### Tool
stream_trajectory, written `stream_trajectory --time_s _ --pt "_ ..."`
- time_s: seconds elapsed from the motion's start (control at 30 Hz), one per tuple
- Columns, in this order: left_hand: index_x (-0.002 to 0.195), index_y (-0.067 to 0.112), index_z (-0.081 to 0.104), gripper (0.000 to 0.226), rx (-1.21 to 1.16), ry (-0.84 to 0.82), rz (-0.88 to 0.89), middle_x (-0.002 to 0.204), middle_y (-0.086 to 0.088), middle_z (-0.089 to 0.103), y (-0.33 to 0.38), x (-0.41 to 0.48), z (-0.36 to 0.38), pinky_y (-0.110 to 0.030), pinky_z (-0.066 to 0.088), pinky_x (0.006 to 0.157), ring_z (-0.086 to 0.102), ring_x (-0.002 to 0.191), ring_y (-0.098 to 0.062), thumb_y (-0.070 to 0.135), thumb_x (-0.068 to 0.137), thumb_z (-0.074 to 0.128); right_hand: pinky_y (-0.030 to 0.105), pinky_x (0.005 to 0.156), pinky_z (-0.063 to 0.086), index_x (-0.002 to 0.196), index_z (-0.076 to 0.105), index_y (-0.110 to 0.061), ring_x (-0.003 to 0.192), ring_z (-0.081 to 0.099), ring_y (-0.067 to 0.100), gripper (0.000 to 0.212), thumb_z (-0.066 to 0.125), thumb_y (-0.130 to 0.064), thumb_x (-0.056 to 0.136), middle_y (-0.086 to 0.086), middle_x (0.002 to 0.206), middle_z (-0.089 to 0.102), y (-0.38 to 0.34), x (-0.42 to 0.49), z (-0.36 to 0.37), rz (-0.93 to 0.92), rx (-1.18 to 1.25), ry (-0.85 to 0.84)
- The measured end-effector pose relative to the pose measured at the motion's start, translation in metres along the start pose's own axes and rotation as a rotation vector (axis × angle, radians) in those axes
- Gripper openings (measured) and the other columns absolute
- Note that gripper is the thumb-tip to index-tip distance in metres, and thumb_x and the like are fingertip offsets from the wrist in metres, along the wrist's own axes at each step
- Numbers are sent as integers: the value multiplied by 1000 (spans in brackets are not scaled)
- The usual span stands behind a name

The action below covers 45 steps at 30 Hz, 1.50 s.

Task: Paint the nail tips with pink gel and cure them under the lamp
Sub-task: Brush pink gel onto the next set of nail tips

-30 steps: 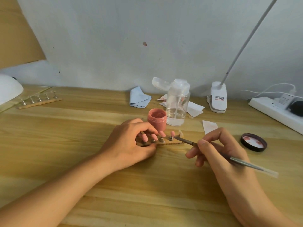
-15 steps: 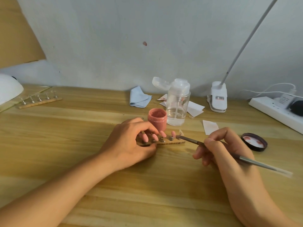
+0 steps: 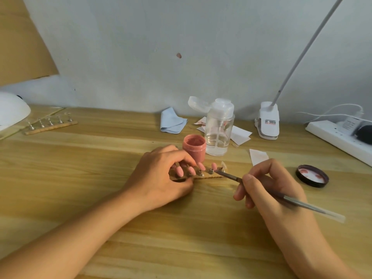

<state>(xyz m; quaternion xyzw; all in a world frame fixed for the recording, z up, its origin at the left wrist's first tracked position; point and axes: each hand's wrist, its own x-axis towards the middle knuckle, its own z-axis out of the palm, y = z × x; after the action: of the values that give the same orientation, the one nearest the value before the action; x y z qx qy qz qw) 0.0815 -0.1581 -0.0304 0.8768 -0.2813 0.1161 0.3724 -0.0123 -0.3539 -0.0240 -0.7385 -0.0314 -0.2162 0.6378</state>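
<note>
1. Four pink-painted nail tips (image 3: 201, 166) and one clear nail tip (image 3: 223, 165) stand on a thin wooden strip (image 3: 210, 177) mid-way across the wooden table (image 3: 90, 178).
2. The left hand (image 3: 161, 178) pinches the strip's left end with curled fingers.
3. The right hand (image 3: 271, 188) pinches a slim grey brush (image 3: 306, 205), its bristles at the clear nail tip.
4. An open pink gel jar (image 3: 194, 151) stands just behind.
5. A white domed lamp (image 3: 12, 111) sits at the left edge.

Pale grey wall (image 3: 201, 37) rises behind a wooden table (image 3: 80, 168)
</note>
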Motion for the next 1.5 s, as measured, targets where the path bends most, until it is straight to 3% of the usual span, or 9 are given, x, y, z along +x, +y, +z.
stream_trajectory --time_s 0.2,0.33,0.6,0.7,0.97,1.1,1.23,1.33,1.5 --pt "84 39 72 25 70 19 -34 78 20 62 1 -1 0 -17 41 68 57 76 -6 43 61 61 18 57 45 88 57 -12 60 60 9 13 60 -23 82 8 74 69 -10 -3 1 -161 -24 167" --pt "78 39 68 38 95 20 -103 77 19 62 1 1 0 -21 41 73 55 78 -2 55 51 47 19 64 49 90 67 -16 70 64 11 8 72 -20 86 4 84 74 -20 0 1 -128 -45 117" --pt "82 37 66 33 108 -6 -190 84 15 64 2 3 0 -37 43 93 54 80 2 53 56 53 29 53 45 80 58 -14 49 49 11 8 64 -20 79 -6 67 74 -46 71 23 97 -368 -76" --pt "85 38 67 34 99 -25 -201 83 14 63 1 3 1 -37 43 94 53 80 2 52 57 54 21 48 40 75 61 -17 45 48 4 8 66 -22 78 -8 65 73 -44 94 36 125 -525 -135" --pt "72 46 61 16 29 -53 -204 81 13 63 2 4 -1 -39 45 93 54 76 2 47 56 58 26 58 44 71 64 -24 67 56 12 10 69 -27 79 -4 78 72 -32 113 52 163 -707 -170" --pt "81 38 69 24 -8 -7 -188 79 10 63 1 3 0 -39 49 87 55 73 -2 41 59 61 26 53 43 70 60 -17 45 53 3 13 59 -20 83 -1 62 72 -42 97 40 99 -482 -42" --pt "83 34 72 19 -8 20 -135 79 9 63 -1 2 0 -35 51 77 55 70 -5 34 64 67 26 65 59 95 63 -4 68 71 16 14 50 -9 95 9 79 76 -38 53 9 102 23 19" --pt "84 34 73 21 -10 12 -88 79 11 62 -2 2 -1 -28 49 72 55 72 -7 21 68 75 25 73 57 93 66 -2 76 71 19 14 58 -12 92 14 83 75 -20 20 -9 74 97 44" --pt "82 35 74 28 -16 39 -39 75 16 61 -1 1 -1 -13 39 65 57 70 -8 12 67 78 20 66 53 89 61 -4 67 62 15 4 61 -7 89 14 75 72 -1 7 -16 90 96 45"
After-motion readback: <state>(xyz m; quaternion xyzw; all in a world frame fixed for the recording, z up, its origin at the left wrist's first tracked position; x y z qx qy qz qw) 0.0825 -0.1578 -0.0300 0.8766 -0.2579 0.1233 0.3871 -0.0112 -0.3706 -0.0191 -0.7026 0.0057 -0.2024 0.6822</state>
